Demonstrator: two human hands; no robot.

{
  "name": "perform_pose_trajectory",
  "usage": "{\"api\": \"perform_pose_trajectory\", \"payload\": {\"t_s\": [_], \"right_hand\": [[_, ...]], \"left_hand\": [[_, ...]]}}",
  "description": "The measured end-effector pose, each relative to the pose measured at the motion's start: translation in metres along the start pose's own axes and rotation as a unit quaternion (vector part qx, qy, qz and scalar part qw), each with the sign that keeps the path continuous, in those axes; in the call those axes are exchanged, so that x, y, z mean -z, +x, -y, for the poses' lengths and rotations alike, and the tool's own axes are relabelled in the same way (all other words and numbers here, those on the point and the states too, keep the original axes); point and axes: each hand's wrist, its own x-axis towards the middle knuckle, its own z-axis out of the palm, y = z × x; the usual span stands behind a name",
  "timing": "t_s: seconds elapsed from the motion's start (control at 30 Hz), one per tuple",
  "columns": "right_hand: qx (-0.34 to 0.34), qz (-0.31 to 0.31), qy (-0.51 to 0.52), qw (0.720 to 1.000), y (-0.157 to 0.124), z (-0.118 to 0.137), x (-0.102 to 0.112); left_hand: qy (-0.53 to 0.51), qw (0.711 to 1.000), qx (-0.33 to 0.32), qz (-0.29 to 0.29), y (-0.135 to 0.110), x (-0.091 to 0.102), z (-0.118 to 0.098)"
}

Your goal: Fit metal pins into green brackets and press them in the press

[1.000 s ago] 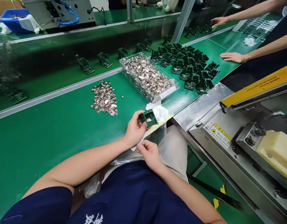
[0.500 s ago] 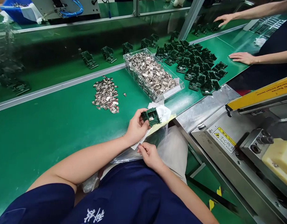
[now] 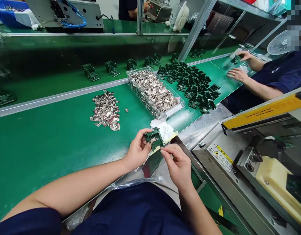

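My left hand (image 3: 138,151) is closed around the edge of a green circuit board (image 3: 158,142) with a square opening in it, held above the front edge of the table. At the board's lower right corner is my right hand (image 3: 178,163), thumb and index finger pinched together. Whatever lies between those fingertips is too small to make out. Below my left hand hangs a strip of small pale pieces (image 3: 146,160), partly hidden by the fingers. Behind the board lie a crumpled white sheet (image 3: 162,128) and some yellow paper (image 3: 173,135).
A clear box (image 3: 173,112) full of small metal parts stands beyond my hands, with a loose pile of such parts (image 3: 106,109) to its left. Many dark green boards (image 3: 189,81) are heaped behind. A machine (image 3: 214,156) borders my right; a co-worker's hands (image 3: 238,74) are farther off.
My right hand has moved up from the strip to the board's lower right corner. My left hand still holds the board. The view has tilted upward, and the co-worker's hands have moved.
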Motion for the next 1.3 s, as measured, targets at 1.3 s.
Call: {"api": "perform_pose_trajectory", "payload": {"t_s": [1.3], "right_hand": [[-0.008,-0.515,-0.198,0.834,-0.137,-0.001,0.301]], "left_hand": [[0.168,0.839,-0.149,0.496,0.059,-0.351,-0.063]]}}
